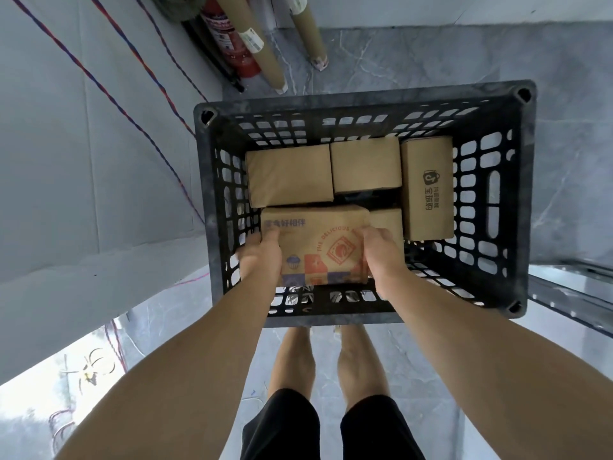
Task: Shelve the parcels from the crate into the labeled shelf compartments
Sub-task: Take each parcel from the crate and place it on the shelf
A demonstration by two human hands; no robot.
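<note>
A black slatted plastic crate (517, 200) stands on the floor below me with several brown cardboard parcels inside. The nearest one is a printed parcel (318, 244) with blue characters and a red emblem. My left hand (260, 257) grips its left end and my right hand (381, 257) grips its right end, fingers curled over the edges. Behind it lie two plain parcels (290, 175) (365, 166), and a tall parcel with a black logo (428, 187) stands at the right. Another parcel (388, 220) is partly hidden behind my right hand.
Cardboard tubes (262, 44) and a red fire extinguisher (229, 38) lean in the far corner. A white wall with red-blue cords (126, 107) runs along the left. A metal rail (570, 287) lies on the grey marble floor at right. My legs stand just behind the crate.
</note>
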